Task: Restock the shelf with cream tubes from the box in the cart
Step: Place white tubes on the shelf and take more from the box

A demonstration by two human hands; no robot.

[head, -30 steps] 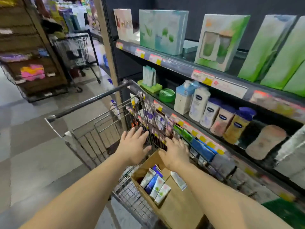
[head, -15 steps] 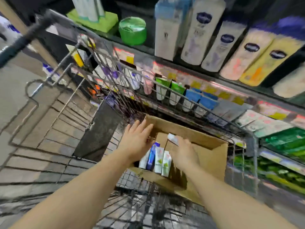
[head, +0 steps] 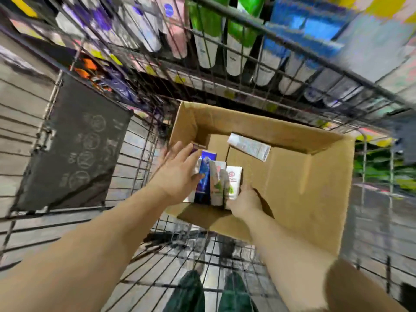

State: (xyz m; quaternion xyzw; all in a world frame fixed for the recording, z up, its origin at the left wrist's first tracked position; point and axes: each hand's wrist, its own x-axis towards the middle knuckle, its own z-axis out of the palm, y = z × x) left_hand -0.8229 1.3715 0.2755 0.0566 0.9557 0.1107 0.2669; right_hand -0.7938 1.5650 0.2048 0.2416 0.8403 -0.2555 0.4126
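Fingers (head: pixel 191 152) of left hand (head: pixel 180 174) lie spread on boxed tubes (head: pixel 216 181); right hand's (head: pixel 245 201) are hidden.

left hand (head: pixel 180 174): fingers extended | right hand (head: pixel 244 200): fingers hidden, curled under

No legible text on cream tubes (head: pixel 213 176) (print blurred); shelf (head: pixel 225 86) labels likewise

Both forearms are bare — no sleeves, watch or rings visible — and the legs (head: pixel 211 293) below wear dark green trousers.
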